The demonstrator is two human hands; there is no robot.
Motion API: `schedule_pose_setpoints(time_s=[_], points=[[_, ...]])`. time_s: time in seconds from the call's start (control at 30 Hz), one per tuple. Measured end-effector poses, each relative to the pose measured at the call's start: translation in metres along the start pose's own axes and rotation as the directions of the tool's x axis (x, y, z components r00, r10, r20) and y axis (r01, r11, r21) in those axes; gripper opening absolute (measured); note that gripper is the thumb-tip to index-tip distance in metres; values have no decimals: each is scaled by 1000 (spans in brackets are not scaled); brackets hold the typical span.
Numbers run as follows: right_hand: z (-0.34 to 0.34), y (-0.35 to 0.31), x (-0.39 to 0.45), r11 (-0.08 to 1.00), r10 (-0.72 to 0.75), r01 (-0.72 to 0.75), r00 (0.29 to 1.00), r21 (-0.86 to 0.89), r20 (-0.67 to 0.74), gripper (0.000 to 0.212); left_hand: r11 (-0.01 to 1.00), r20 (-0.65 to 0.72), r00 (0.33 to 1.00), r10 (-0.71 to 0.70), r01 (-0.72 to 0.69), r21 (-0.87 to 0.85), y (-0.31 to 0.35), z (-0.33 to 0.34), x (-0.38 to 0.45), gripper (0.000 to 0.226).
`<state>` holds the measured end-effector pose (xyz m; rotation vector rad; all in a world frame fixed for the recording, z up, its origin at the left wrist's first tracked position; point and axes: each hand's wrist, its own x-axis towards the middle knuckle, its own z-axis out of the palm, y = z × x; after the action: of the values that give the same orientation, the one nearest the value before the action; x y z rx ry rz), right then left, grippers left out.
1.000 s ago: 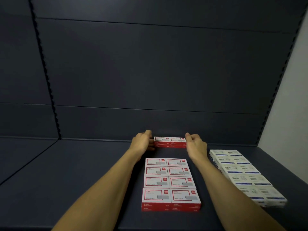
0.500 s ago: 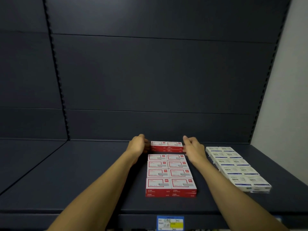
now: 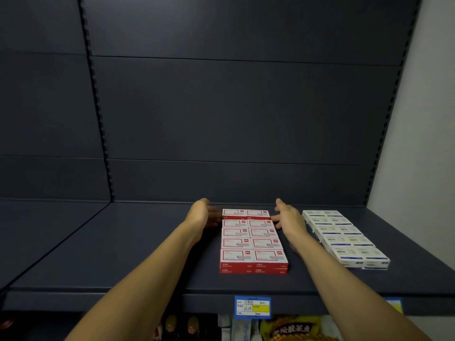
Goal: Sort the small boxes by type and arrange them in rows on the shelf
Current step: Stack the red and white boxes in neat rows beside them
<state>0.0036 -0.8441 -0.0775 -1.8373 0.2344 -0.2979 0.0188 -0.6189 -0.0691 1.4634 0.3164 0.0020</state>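
Red-and-white small boxes (image 3: 252, 241) lie in a two-wide block on the dark shelf (image 3: 123, 254), running from the front edge toward the back. The rearmost pair of red boxes (image 3: 245, 214) sits at the far end of that block. My left hand (image 3: 203, 214) is just left of that pair and my right hand (image 3: 286, 216) just right of it. Both hands have relaxed, extended fingers and hold nothing. White-and-blue small boxes (image 3: 344, 238) form a second two-wide block to the right.
The shelf's back panel (image 3: 234, 180) rises right behind the boxes and a pale wall (image 3: 418, 168) closes the right side. A blue and yellow price tag (image 3: 252, 307) hangs on the shelf's front lip. Packaged goods (image 3: 290, 328) fill the level below.
The rear pair of red boxes came down against the back of the red block. Both hands let go of it and now sit apart from its ends. The camera drew back.
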Motion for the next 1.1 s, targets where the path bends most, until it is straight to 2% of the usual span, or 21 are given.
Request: schedule_pose_setpoints(time_s=[0.43,0.57,0.7,0.83,0.9,1.1], points=[[-4,1,-9,998,60,-61,998,7,27,55,1000,0,1000,-18,18,16,-4,-6,-18,48],[-4,2,-12,999,45,-45,999,-13,19,53,999,9,1000,-1,0,38,-4,-6,-23,41],[-4,4,-12,999,21,-20,1000,-26,8,46,987,31,998,57,-61,148,-4,-9,-23,23],[-5,6,-5,998,-19,20,1000,-61,8,23,966,-6,989,150,-145,216,-3,-9,-21,18],[-6,5,0,995,-40,42,999,-88,25,16,953,19,985,172,-172,249,-4,-5,-23,16],[-9,-1,6,983,-78,101,985,-155,151,22,898,42,966,254,-251,362,-7,-1,-16,11]])
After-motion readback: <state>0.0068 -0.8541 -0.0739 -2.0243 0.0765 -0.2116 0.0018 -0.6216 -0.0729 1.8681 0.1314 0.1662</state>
